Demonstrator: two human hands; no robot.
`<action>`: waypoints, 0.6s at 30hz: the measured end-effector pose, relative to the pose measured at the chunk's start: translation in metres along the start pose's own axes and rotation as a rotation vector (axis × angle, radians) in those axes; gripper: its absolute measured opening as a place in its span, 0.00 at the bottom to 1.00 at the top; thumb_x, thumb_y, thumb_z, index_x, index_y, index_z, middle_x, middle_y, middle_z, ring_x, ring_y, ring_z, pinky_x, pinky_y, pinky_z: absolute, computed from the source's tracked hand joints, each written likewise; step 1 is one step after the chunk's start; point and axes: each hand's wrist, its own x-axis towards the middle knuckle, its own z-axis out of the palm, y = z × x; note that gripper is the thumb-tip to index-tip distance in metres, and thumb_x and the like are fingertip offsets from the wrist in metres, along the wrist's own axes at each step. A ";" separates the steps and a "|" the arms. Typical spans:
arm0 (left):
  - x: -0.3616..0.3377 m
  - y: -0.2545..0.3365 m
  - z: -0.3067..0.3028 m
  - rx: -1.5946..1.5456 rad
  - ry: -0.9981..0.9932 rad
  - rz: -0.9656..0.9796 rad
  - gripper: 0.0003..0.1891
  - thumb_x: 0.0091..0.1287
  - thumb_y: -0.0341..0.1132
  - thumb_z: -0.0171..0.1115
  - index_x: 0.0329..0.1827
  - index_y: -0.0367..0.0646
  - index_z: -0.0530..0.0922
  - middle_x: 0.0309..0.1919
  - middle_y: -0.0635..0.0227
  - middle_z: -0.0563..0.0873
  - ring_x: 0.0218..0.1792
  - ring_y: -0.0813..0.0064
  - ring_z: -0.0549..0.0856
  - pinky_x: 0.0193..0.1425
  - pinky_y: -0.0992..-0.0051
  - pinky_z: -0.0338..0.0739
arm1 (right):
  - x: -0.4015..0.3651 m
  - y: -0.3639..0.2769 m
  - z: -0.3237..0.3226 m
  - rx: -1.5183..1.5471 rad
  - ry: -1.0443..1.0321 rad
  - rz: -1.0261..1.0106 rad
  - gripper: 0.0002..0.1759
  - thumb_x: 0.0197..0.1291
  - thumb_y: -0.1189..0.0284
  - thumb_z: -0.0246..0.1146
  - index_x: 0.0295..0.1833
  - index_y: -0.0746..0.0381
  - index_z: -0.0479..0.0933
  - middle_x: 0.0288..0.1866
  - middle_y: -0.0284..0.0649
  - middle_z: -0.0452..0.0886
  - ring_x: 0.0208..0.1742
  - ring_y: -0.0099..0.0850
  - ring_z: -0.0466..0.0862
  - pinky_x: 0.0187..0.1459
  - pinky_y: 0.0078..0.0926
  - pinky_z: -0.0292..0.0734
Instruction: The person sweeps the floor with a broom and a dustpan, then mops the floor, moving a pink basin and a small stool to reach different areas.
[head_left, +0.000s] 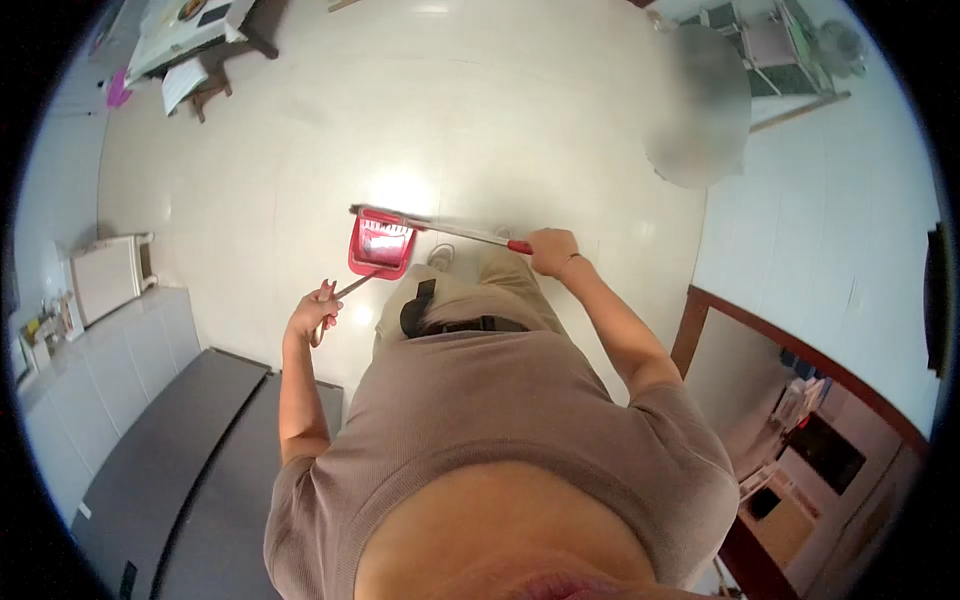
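A red dustpan (pixel 398 266) is in front of me, slightly to the left, with its mouth facing away from me. My left hand (pixel 316 311) is closed around the end of its long handle. My right hand (pixel 553 251) grips the red end of a broom (pixel 468 234), whose pale stick slants across to the left. The dark broom head lies along the far edge of the dustpan, overlapping it in this view. Part of my shoe (pixel 441 256) shows just right of the dustpan.
Pale floor (pixel 480 110) stretches ahead. A table (pixel 205 40) and a stool (pixel 205 98) stand at far left. Dark grey panels (pixel 190 460) and a white counter (pixel 125 360) are on my left. A blurred grey round shape (pixel 700 110) is at right, near a brown-framed doorway (pixel 690 335).
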 end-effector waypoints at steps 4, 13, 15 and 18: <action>-0.015 0.045 0.047 -0.028 0.018 0.058 0.12 0.52 0.31 0.66 0.35 0.42 0.72 0.20 0.72 0.77 0.17 0.80 0.76 0.21 0.82 0.71 | -0.019 0.090 0.012 0.224 0.206 0.132 0.12 0.46 0.70 0.58 0.39 0.55 0.80 0.35 0.41 0.82 0.38 0.40 0.81 0.41 0.37 0.75; 0.015 0.218 0.190 -0.218 -0.125 0.245 0.17 0.59 0.38 0.64 0.46 0.42 0.70 0.28 0.66 0.80 0.23 0.77 0.80 0.25 0.80 0.76 | -0.055 0.256 0.020 1.093 0.427 0.343 0.13 0.43 0.77 0.56 0.36 0.68 0.80 0.16 0.37 0.74 0.13 0.25 0.75 0.17 0.23 0.69; 0.019 0.265 0.227 -0.293 -0.156 0.252 0.20 0.61 0.39 0.63 0.52 0.42 0.67 0.31 0.63 0.80 0.24 0.76 0.81 0.25 0.80 0.77 | -0.049 0.290 0.006 1.137 0.462 0.388 0.11 0.42 0.74 0.56 0.30 0.70 0.79 0.14 0.43 0.75 0.16 0.31 0.78 0.23 0.29 0.73; 0.016 0.336 0.284 -0.511 -0.183 0.306 0.22 0.64 0.37 0.58 0.59 0.45 0.63 0.30 0.66 0.79 0.21 0.81 0.77 0.20 0.82 0.74 | -0.050 0.342 -0.021 1.229 0.476 0.433 0.09 0.42 0.75 0.56 0.26 0.70 0.77 0.13 0.43 0.74 0.15 0.33 0.78 0.22 0.30 0.71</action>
